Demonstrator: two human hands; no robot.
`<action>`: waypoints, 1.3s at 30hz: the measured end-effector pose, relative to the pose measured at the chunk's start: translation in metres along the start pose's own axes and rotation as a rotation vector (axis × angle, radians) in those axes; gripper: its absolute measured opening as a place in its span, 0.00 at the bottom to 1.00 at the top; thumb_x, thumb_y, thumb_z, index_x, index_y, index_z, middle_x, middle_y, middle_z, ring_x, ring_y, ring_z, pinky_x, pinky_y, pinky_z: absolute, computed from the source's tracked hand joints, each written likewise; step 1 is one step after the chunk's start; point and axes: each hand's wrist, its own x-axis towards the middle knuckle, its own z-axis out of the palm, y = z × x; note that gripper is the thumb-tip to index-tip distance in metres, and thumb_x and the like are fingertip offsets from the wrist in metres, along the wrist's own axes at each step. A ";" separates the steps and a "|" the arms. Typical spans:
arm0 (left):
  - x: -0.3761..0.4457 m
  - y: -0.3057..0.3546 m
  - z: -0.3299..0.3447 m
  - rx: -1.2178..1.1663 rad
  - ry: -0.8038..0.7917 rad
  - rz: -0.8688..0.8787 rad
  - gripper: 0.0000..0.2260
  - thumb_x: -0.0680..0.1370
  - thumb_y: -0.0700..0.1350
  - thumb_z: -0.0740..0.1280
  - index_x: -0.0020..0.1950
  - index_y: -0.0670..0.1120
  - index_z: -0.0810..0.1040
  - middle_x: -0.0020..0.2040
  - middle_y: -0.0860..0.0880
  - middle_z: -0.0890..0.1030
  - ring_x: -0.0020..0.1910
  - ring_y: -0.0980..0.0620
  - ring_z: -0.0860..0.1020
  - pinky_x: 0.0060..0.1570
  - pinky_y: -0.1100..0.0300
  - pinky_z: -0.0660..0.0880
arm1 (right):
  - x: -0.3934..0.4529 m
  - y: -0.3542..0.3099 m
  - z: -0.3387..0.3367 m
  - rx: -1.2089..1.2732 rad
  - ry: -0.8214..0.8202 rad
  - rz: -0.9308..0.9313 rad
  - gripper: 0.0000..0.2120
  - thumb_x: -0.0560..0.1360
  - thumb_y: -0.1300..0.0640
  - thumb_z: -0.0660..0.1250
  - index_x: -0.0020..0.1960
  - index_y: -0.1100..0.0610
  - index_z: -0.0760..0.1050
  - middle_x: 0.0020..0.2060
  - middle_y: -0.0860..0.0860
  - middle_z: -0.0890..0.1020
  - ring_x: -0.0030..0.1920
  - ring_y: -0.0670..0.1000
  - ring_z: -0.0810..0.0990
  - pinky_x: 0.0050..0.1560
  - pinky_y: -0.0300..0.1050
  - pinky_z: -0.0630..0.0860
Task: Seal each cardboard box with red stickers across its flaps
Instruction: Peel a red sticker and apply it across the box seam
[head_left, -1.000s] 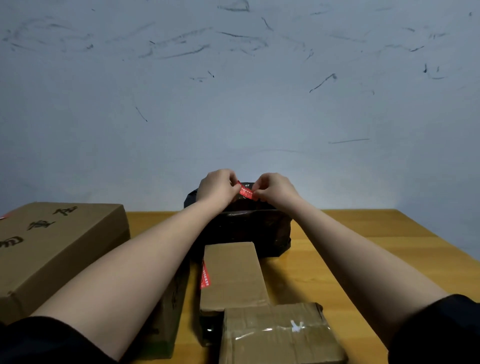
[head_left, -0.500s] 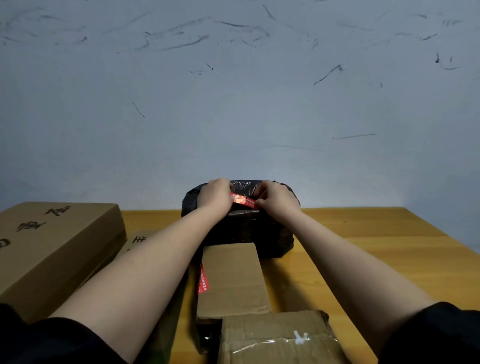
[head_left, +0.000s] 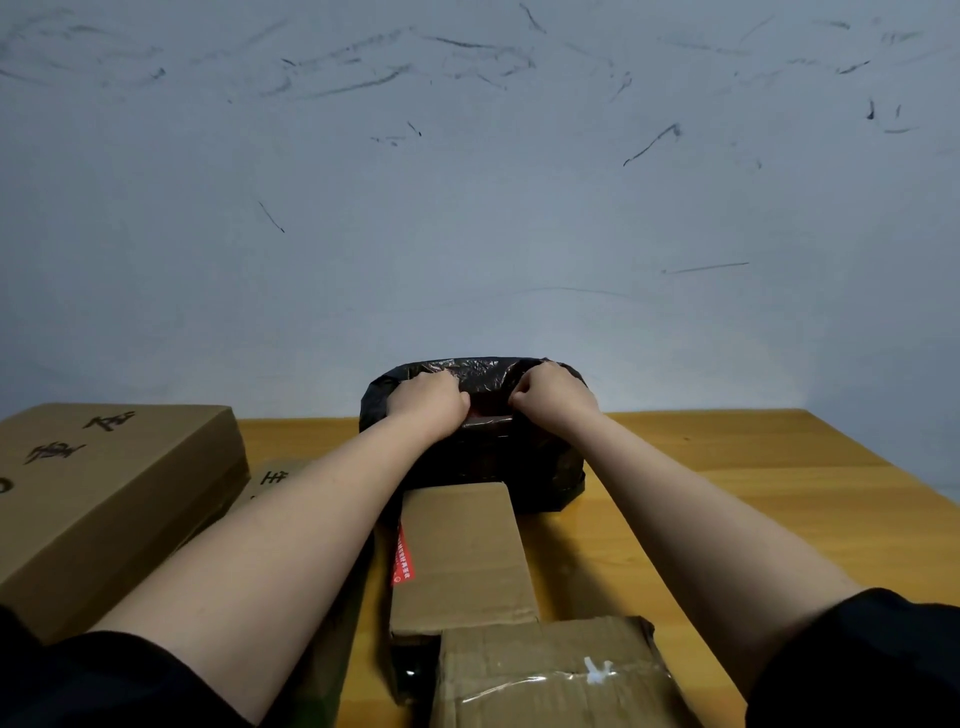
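Sticker (head_left: 488, 410), red and dim, lies between the left hand (head_left: 431, 402) and right hand (head_left: 553, 397), both curled knuckles-up, pressing on the black parcel (head_left: 519, 467); grip undeterminable. Nearer: a stickered box (head_left: 462, 551).

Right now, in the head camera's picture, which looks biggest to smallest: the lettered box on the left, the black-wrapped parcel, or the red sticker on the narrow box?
1. Lettered box, though it is cut off and nearer the camera.
2. Black-wrapped parcel.
3. Red sticker, by far the smallest.
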 end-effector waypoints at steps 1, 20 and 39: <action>0.000 0.000 -0.001 0.006 0.012 0.005 0.14 0.80 0.47 0.57 0.54 0.41 0.79 0.57 0.39 0.79 0.56 0.38 0.77 0.45 0.55 0.70 | 0.000 0.000 -0.001 0.002 -0.006 0.007 0.11 0.75 0.59 0.60 0.51 0.56 0.81 0.52 0.55 0.81 0.52 0.58 0.79 0.44 0.45 0.73; -0.003 0.010 -0.007 -0.248 0.219 0.021 0.07 0.78 0.46 0.65 0.46 0.45 0.82 0.47 0.42 0.83 0.50 0.41 0.79 0.46 0.56 0.73 | -0.004 -0.007 -0.002 0.140 0.007 -0.047 0.07 0.75 0.49 0.66 0.44 0.51 0.80 0.43 0.50 0.83 0.46 0.52 0.80 0.42 0.44 0.72; -0.004 0.011 -0.005 -0.280 0.104 -0.051 0.07 0.76 0.47 0.63 0.44 0.49 0.81 0.49 0.45 0.83 0.51 0.43 0.79 0.46 0.57 0.73 | 0.004 0.002 -0.002 -0.160 0.068 -0.047 0.11 0.75 0.51 0.66 0.55 0.55 0.76 0.53 0.55 0.80 0.55 0.58 0.78 0.45 0.46 0.70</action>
